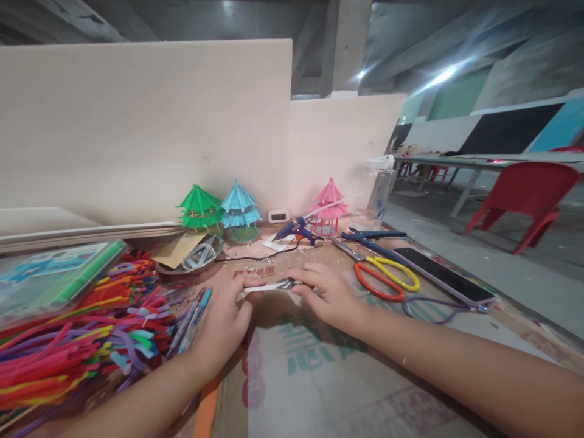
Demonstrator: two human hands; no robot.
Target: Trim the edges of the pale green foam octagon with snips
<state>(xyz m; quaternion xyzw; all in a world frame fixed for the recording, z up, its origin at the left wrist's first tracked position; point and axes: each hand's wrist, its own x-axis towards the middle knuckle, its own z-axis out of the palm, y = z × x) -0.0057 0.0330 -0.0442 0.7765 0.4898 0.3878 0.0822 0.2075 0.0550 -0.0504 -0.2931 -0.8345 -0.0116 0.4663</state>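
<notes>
In the middle of the head view, both hands meet over the cardboard-covered table. My left hand (227,313) is closed, pinching one end of a thin white strip (267,287). Opposite it, my right hand (329,297) has thumb and fingers pressed around the small dark, silvery end of the same piece. Blur keeps me from telling what exactly that end is. Beyond the hands, a glue gun (298,230) rests on its side. Red-and-yellow-handled scissors (378,277) lie to the right of my right hand. Several pens (194,319) are beside my left wrist.
Colourful pipe cleaners (91,340) and a plastic case (59,277) fill the left side. Green (199,207), blue (240,210) and pink (329,207) model pavilions stand at the back near a small timer (278,216). Pliers (371,237), a phone (442,274) and a bottle (378,188) are on the right.
</notes>
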